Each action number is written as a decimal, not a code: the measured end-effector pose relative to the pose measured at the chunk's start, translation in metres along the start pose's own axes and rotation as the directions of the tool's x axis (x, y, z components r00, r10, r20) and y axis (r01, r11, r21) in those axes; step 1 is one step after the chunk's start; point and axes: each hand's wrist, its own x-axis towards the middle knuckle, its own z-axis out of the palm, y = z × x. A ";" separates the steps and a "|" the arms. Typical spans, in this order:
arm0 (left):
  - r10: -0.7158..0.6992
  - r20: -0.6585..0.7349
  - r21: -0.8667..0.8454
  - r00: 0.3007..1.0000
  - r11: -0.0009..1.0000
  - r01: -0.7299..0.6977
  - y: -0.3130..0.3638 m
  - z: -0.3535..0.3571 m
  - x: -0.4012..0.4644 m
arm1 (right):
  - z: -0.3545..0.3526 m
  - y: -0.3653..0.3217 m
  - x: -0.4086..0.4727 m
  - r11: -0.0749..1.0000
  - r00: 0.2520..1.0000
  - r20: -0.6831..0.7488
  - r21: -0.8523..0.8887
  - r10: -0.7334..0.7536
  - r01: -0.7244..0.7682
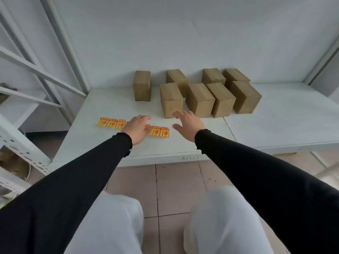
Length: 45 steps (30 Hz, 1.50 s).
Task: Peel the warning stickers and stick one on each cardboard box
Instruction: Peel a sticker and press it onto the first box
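Landmark: sticker strip (159, 132), a yellow/red row lying flat on the white bench (102, 107), nr its front edge.

Left hand (136, 128) is palm-down over the middle of the strip, hiding a few stickers; fingers (145, 118) extended & loosely together, not pinching anything. Can't tell if the palm is pressing the strip or just above it. Three stickers show left of the hand, abt three more right of it.

Right hand (188, 124) is just right of the strip's right end, raised, fingers spread open, holding nothing; fingertips are near or at the front face of the closest box, contact not clear.

Cardboard boxes (200, 99): eight in all, behind the strip toward the wall. Front row of four sits behind & right of the strip's right end, w/ the leftmost one (171, 100) nearest it. Three more in a back row behind those, & one loner (141, 86) directly behind the strip's middle, apart from the rest.

Progress, as judged: basically at start. No sticker visible on any box top or front; hidden sides can't be checked. Strip looks whole, nothing lifted or peeled. All eight boxes left to do. Likely next: hold strip down w/ left, pick a corner w/ right.
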 end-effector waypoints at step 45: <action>-0.086 0.085 -0.563 0.993 0.818 0.119 -0.019 0.026 0.067 | 0.023 0.003 0.064 0.859 0.921 -0.376 0.499 0.102 0.109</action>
